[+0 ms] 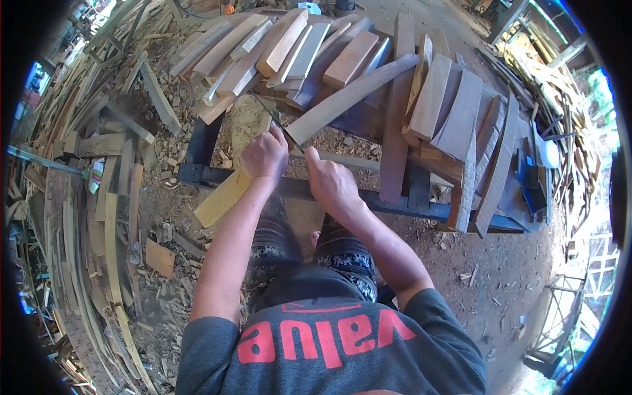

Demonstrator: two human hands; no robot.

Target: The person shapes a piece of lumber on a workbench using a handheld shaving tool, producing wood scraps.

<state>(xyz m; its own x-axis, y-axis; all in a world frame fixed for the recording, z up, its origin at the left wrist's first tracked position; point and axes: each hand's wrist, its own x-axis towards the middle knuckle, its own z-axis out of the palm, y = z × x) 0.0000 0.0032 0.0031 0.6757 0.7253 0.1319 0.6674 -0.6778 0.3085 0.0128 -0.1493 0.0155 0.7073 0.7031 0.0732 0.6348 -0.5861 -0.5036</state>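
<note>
My left hand [265, 155] is closed at the upper part of a pale yellow wooden board [222, 197], which slants down to the left below my wrist. My right hand [334, 184] is closed beside it, its fingertips at the lower end of a thin dark blade [268, 109]. The blade runs up and left past my left hand's fingertips; its handle is hidden. Just beyond both hands, the near end of a long brown board [352, 99] slants up to the right, resting across other wood.
Cut wooden pieces [283, 43] lie in rows on a dark metal frame [296, 191]. More curved boards [457, 112] are heaped on its right side. Long strips [105, 243] are piled at the left. Wood chips and scraps [158, 257] litter the ground.
</note>
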